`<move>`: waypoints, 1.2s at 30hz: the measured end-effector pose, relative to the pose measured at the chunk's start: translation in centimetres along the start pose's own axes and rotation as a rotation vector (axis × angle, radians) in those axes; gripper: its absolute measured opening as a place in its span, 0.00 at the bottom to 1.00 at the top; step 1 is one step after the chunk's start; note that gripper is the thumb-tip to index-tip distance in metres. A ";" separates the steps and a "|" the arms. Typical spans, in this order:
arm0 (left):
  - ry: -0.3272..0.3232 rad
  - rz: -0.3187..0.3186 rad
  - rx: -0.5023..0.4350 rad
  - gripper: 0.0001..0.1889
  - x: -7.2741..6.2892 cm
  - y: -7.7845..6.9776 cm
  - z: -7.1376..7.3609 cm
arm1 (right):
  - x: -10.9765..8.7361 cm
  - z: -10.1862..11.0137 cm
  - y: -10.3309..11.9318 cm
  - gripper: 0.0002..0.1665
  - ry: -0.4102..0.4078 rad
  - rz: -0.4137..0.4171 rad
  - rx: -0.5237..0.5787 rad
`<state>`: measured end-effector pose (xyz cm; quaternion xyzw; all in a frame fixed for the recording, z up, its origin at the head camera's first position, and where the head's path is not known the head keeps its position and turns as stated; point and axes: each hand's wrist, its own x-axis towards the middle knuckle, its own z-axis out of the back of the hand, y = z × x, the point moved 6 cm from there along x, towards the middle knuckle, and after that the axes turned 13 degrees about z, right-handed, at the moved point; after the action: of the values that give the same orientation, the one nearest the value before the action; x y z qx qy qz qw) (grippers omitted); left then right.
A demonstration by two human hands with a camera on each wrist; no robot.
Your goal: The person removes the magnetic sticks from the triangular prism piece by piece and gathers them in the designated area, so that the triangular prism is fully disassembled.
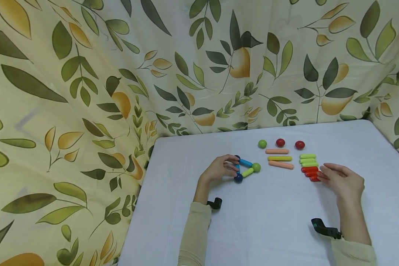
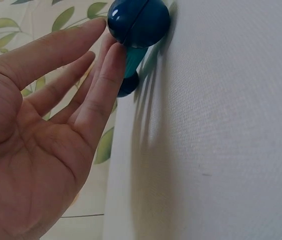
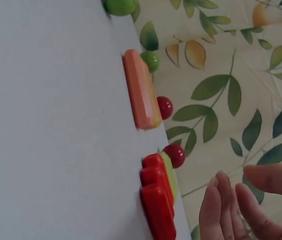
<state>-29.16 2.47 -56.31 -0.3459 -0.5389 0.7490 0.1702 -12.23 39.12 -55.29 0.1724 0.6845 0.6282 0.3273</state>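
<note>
My left hand [image 1: 217, 170] is at the left side of a small triangle lying on the table, its fingers fairly straight at the blue stick [image 1: 238, 169]. Dark blue balls [image 1: 238, 178] form two corners and a green ball [image 1: 256, 167] the third; another blue stick [image 1: 246, 163] and a light green stick [image 1: 248, 172] join them. Close up in the left wrist view, fingertips are at a dark blue ball [image 2: 140, 22]; contact is hard to tell. My right hand [image 1: 347, 184] hovers beside three red sticks [image 1: 310, 169], fingers loosely bent, nothing held in the right wrist view.
Three light green sticks [image 1: 307, 160] lie behind the red ones. Left of them are two salmon sticks [image 1: 277, 151] and a yellow stick [image 1: 280, 158]. Farther back sit a loose green ball [image 1: 262, 144] and two red balls [image 1: 280, 142]. A leaf-patterned curtain [image 1: 173, 107] borders the white table [image 1: 262, 229].
</note>
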 end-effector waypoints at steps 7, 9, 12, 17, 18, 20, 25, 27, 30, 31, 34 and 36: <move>-0.003 -0.004 0.001 0.30 -0.2 0.3 0.1 | 0.1 -3.4 1.8 0.19 0.153 0.078 -0.079; -0.007 -0.001 0.001 0.30 -0.2 0.3 0.2 | 0.3 -4.5 2.1 0.20 0.199 0.114 -0.107; -0.012 -0.002 0.008 0.30 -0.3 0.3 0.2 | 0.5 -6.2 2.4 0.24 0.262 0.156 -0.170; -0.026 -0.006 0.020 0.29 -0.1 0.4 0.2 | 0.8 -8.7 2.2 0.37 0.361 0.203 -0.295; -0.029 -0.006 0.018 0.30 -0.1 0.4 0.2 | 0.8 -9.2 2.1 0.39 0.387 0.218 -0.327; -0.031 -0.006 0.015 0.29 0.0 0.4 0.2 | 0.8 -10.1 1.9 0.42 0.434 0.247 -0.379; -0.021 -0.009 0.002 0.30 0.1 0.3 0.2 | 0.6 -12.2 1.3 0.46 0.527 0.274 -0.430; -0.016 -0.009 -0.002 0.30 0.1 0.2 0.2 | 0.6 -13.0 1.0 0.44 0.571 0.270 -0.408; -0.011 -0.013 0.006 0.30 0.1 0.0 0.1 | 0.5 -14.3 0.7 0.39 0.635 0.270 -0.378; -0.011 -0.015 0.009 0.30 0.1 0.0 0.1 | 0.5 -14.7 0.7 0.38 0.656 0.271 -0.371; -0.017 -0.016 0.017 0.30 0.1 -0.1 0.2 | 0.4 -15.9 0.3 0.34 0.695 0.276 -0.410; -0.021 -0.014 0.018 0.30 0.2 0.0 0.2 | 0.3 -16.7 0.1 0.32 0.714 0.289 -0.454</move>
<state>-29.44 2.41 -56.28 -0.3327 -0.5365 0.7561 0.1727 -23.56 26.90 -55.30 -0.0377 0.5683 0.8219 0.0088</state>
